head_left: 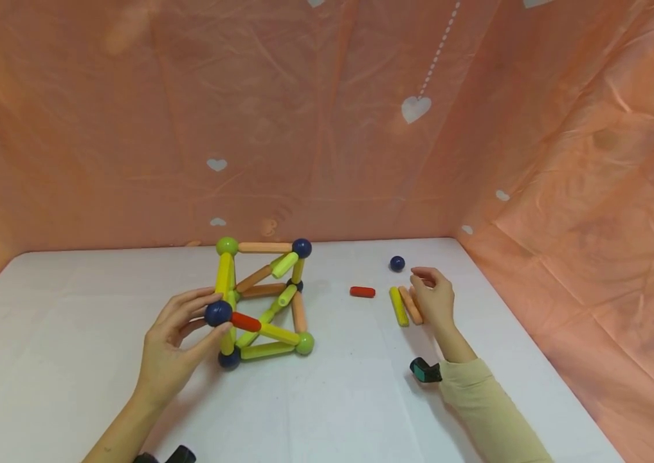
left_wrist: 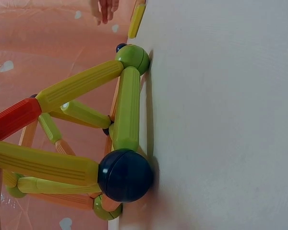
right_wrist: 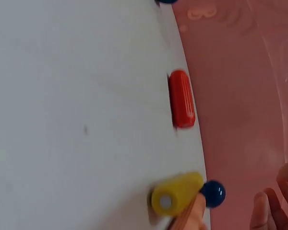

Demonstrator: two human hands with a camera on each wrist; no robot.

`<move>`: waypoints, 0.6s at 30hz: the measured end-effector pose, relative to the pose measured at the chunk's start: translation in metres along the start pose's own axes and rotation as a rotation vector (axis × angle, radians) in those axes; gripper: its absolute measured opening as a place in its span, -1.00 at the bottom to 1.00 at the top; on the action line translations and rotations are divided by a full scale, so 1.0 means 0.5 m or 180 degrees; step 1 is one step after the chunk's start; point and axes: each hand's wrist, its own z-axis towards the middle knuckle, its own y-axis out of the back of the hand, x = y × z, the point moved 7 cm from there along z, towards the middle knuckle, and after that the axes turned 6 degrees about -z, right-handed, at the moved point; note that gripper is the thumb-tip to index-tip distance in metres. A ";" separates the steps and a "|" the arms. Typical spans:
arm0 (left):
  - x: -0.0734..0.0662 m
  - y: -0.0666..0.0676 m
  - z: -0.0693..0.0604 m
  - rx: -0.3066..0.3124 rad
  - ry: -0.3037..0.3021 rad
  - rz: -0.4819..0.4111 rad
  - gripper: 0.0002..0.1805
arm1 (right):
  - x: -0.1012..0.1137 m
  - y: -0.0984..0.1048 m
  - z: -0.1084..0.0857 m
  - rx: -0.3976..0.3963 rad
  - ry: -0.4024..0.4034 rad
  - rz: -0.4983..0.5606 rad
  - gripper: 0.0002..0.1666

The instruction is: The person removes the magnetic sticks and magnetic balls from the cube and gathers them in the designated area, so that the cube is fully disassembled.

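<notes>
A frame of magnetic sticks and balls (head_left: pixel 267 351) stands left of the middle of the table, made of green, yellow and orange sticks with green and blue balls. My left hand (head_left: pixel 170 344) holds a dark blue ball (head_left: pixel 218 313) at its near upper corner between thumb and fingers. From that ball a red stick (head_left: pixel 245 321) runs to a yellow stick (head_left: pixel 279 334), which meets a green ball (head_left: pixel 305 343). My right hand (head_left: pixel 435 301) hovers beside an orange stick (head_left: pixel 410 305), its fingers loosely bent; nothing shows between them in the right wrist view.
A loose yellow stick (head_left: pixel 399 307) lies alongside the orange one. Farther back is a single blue ball (head_left: pixel 397 263), with a short red stick (head_left: pixel 363 292) to its left. An orange cloth (head_left: pixel 327 128) with white hearts stands behind the white table (head_left: pixel 350 411).
</notes>
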 end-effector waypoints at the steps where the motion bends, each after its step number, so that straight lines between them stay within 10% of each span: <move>1: 0.000 0.000 0.000 0.0002 -0.0004 -0.0001 -0.46 | 0.005 -0.006 -0.002 0.0019 0.0016 0.0021 -0.67; 18: 0.002 0.002 -0.003 0.0003 0.0069 -0.0006 -0.48 | 0.087 -0.085 -0.048 0.0328 0.0582 0.0585 -0.76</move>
